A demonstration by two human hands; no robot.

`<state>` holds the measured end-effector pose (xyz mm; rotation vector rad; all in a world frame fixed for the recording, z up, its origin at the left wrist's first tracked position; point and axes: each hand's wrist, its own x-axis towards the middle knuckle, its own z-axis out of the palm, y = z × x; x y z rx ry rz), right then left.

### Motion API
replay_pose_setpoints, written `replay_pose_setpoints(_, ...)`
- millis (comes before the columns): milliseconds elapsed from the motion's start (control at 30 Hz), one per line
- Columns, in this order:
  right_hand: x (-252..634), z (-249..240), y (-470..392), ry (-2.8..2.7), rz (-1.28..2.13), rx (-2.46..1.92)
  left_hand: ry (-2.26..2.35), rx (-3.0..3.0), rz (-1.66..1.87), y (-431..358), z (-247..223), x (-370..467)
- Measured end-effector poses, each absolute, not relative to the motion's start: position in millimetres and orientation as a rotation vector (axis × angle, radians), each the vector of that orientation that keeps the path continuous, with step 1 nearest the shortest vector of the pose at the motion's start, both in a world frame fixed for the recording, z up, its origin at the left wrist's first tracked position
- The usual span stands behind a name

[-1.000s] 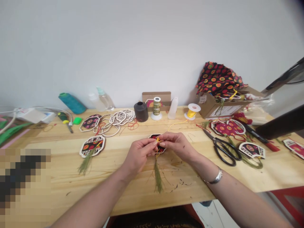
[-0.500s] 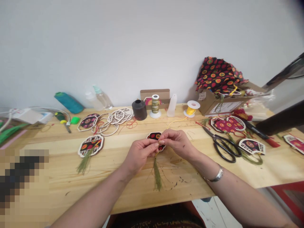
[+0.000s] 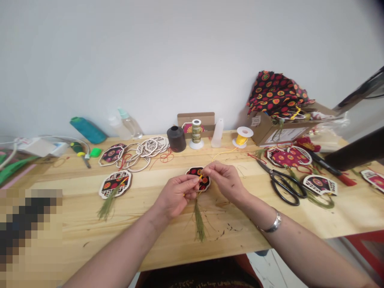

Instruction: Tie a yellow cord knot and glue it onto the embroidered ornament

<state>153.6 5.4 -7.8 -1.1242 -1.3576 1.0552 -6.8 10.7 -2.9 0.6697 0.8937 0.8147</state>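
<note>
My left hand [image 3: 182,193] and my right hand [image 3: 223,181] meet over a wood-framed ornament [image 3: 205,186] with dark flowered fabric. Between their fingertips shows a short bit of yellow cord [image 3: 201,176], pinched by both hands. Below the ornament a green tassel [image 3: 198,222] lies on the table towards me. The fingers hide part of the ornament and of the cord. From behind my right hand a yellow strand runs back to a white spool of yellow cord [image 3: 241,138].
Black-handled scissors [image 3: 288,188] lie to the right. Left is a finished-looking tasselled ornament [image 3: 115,185]. Behind stand a black thread cone [image 3: 176,139], a spool of green thread [image 3: 196,134] and a white bottle [image 3: 217,133]. A cardboard box [image 3: 265,129] holds flowered cloth [image 3: 274,94].
My right fingertips have shifted slightly right and up from my left ones, and yellow cord now shows between them. The ornament and tassel stay in place.
</note>
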Motion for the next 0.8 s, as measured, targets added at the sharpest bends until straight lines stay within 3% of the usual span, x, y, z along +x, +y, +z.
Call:
replay_pose_setpoints(267, 170, 1, 16, -0.751, 1.816, -1.06, 0.94, 0.568, 0.947, 23, -7, -16)
replay_pose_setpoints(800, 172, 2, 13, -0.894, 1.971, -0.924, 0.957, 0.728, 0.959, 18, -4, -14)
